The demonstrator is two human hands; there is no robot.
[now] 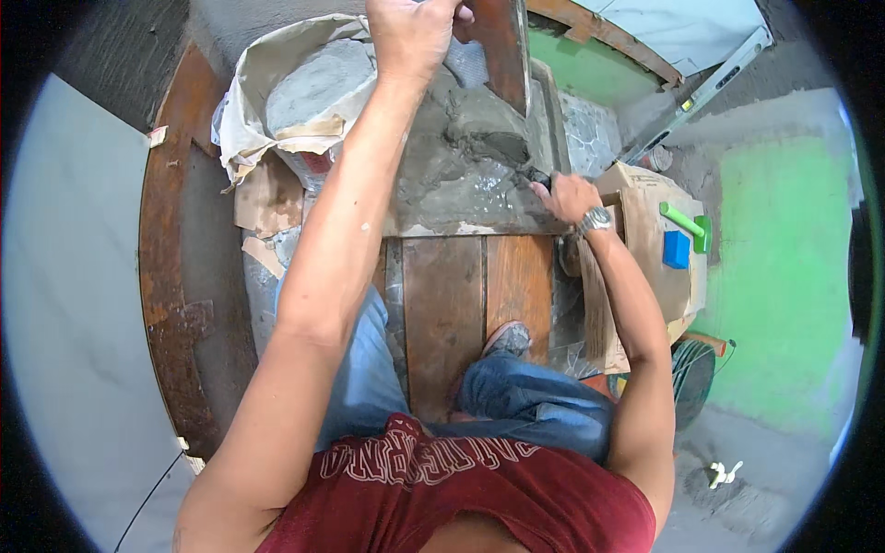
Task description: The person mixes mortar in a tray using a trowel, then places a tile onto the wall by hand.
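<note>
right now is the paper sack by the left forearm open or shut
Open: the paper sack has its mouth spread wide, and grey powder shows inside.

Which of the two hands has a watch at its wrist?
The right hand, on the dark tool at the wet mortar: a silver watch circles its wrist. The left hand, up by the brown board, has a bare wrist.

The one clear piece of lettering is on the dark red shirt point(479, 490): large, pale outlined capitals point(433, 463) arching across the chest, upside down in this view. A smaller row nearer the hem is partly lost in a fold. Faint marks on the carton point(656, 244) are too small to read.
</note>
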